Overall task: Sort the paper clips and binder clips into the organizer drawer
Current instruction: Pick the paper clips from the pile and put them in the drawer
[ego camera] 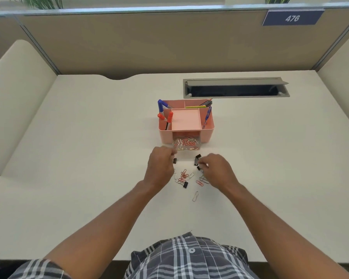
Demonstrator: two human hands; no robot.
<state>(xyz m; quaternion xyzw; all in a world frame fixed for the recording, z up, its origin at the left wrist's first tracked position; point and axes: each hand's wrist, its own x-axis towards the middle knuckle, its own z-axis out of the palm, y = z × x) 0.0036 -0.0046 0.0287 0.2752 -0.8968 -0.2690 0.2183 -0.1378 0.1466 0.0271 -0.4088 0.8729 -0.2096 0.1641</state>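
Observation:
A pink desk organizer [207, 129] stands mid-desk with its clear drawer [186, 145] pulled out, holding many red and silver paper clips. In front of it lies a loose pile of paper clips [184, 176] and one black binder clip [185, 185]; a single silver paper clip [195, 196] lies nearer me. My left hand [160, 166] is closed just left of the drawer's front, with a black binder clip [175, 160] at its fingers. My right hand [217, 168] pinches black binder clips [197, 159] right of the pile.
The organizer's top compartments hold blue and red markers [164, 112], a yellow pencil [195, 106] and a blue pen [207, 115]. A grey cable tray [236, 87] with a raised lid is set in the desk behind. Beige partition walls surround the white desk [89, 158].

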